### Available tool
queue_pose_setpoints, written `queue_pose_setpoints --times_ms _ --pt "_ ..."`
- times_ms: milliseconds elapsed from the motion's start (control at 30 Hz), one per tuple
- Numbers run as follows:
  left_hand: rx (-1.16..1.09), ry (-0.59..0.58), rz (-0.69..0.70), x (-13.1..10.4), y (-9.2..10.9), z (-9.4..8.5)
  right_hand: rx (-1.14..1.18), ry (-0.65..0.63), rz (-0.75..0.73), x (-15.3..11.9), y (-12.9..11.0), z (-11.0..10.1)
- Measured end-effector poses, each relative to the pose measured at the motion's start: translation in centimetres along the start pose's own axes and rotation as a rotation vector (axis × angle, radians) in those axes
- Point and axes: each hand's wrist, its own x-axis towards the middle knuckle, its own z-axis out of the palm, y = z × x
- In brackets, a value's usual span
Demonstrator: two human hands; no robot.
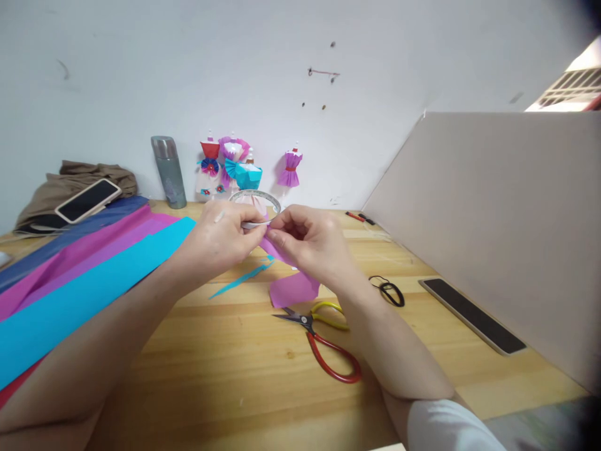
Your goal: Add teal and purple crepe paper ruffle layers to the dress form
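My left hand (230,230) is closed on a thin white ring with printed marks, which looks like a roll of tape (257,193). My right hand (312,241) pinches at the ring's near edge, its fingertips meeting my left thumb, with a strip of purple crepe paper (280,250) between them. The exact grip is partly hidden by the fingers. Below my hands a purple paper piece (295,289) lies on the table. Nearer to me rest scissors (305,321) with one yellow and one red handle, blades slightly apart. Blue paper scraps (244,279) lie to their left.
Blue, pink and purple paper sheets (141,254) spread under my left forearm. Small paper-dressed figures (248,175) and a grey flask (169,172) stand by the wall. A phone (88,200) rests on brown cloth (94,172). Right: black hair tie (392,293), dark flat bar (472,316), white panel (493,219).
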Motion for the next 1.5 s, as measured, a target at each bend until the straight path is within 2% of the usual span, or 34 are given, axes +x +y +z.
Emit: queue_pose_setpoints --times_ms 167,300,533,633,733,800,833,867,900,1000,1033,1067,1100,1200,1367,1500 --pt "-0.007 -0.001 0.029 -0.1 -0.1 0.0 -0.001 0.025 -0.005 0.1 0.6 0.0" --pt "-0.028 -0.049 0.045 -0.1 -0.2 -0.1 0.027 0.035 0.001 0.1 1.0 -0.1" --pt "0.060 -0.108 0.091 0.1 -0.7 0.0 -0.018 -0.007 0.002 0.1 0.9 -0.2" --pt "0.082 -0.018 0.102 0.0 -0.7 0.4 -0.020 -0.012 0.042 0.3 0.9 -0.1" --pt "0.088 0.151 0.106 -0.3 -0.2 0.5 0.065 0.012 0.135 0.8 0.9 -0.5" --pt "0.071 0.299 0.075 -0.4 0.1 0.4 0.142 0.037 0.191 1.2 1.0 -1.1" --pt "0.051 0.347 0.043 -0.5 0.1 0.4 0.184 0.048 0.213 1.4 1.1 -1.5" --pt "0.013 0.346 -0.002 -0.4 0.1 0.3 0.226 0.061 0.228 1.5 1.1 -1.9" --pt "-0.049 0.287 -0.063 -0.3 0.1 0.2 0.266 0.075 0.235 1.7 1.2 -2.2" --pt "-0.404 -0.133 -0.289 0.2 -0.2 0.7 0.351 0.126 0.225 1.7 1.1 -2.9" --pt "-0.559 -0.250 -0.354 0.3 -0.3 1.0 0.363 0.130 0.220 1.7 1.0 -3.0" --pt "-0.712 -0.318 -0.401 0.3 -0.3 1.5 0.366 0.126 0.216 1.7 1.0 -3.0" --pt "-0.847 -0.334 -0.431 0.3 -0.3 1.9 0.360 0.117 0.214 1.6 0.8 -3.0" --pt "-1.101 -0.238 -0.488 0.1 -0.3 3.3 0.310 0.091 0.191 1.5 0.6 -2.6" --pt "-1.192 -0.121 -0.579 0.0 -0.3 3.8 0.231 0.123 0.111 1.4 0.6 -2.3" --pt "-1.254 -0.141 -0.557 0.1 -0.2 3.8 0.183 0.171 0.110 1.3 0.7 -2.4"
